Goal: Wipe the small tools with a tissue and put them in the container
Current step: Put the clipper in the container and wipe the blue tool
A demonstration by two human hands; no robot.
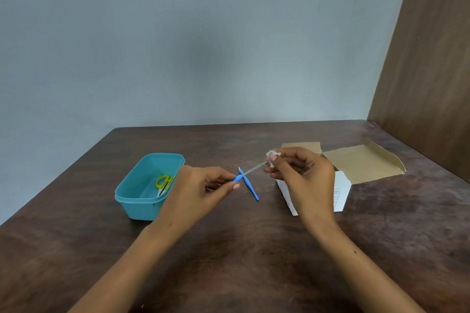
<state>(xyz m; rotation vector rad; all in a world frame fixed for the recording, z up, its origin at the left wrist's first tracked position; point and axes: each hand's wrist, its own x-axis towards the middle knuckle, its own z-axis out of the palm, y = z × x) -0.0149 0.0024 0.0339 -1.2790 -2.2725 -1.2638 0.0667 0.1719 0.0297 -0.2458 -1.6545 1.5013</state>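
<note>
Both forearms are entering from the bottom of the frame, hands meeting at centre over the table (229,249).

Left hand (201,190) is pinching the blue handle of a held tool (250,170); its long axis is running up and right into the right hand (302,175), which is pinching a tissue (273,154) round the metal end. Container (142,201) is lying just left of the left hand, the nearer hand, with yellow scissors (164,183) inside. Second blue tool (250,187) is lying on the table under the held one, apparently not yet wiped.

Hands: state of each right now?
Left hand: pinches the blue-handled tool by its handle.
Right hand: pinches the tissue around the tool's metal end.
</note>
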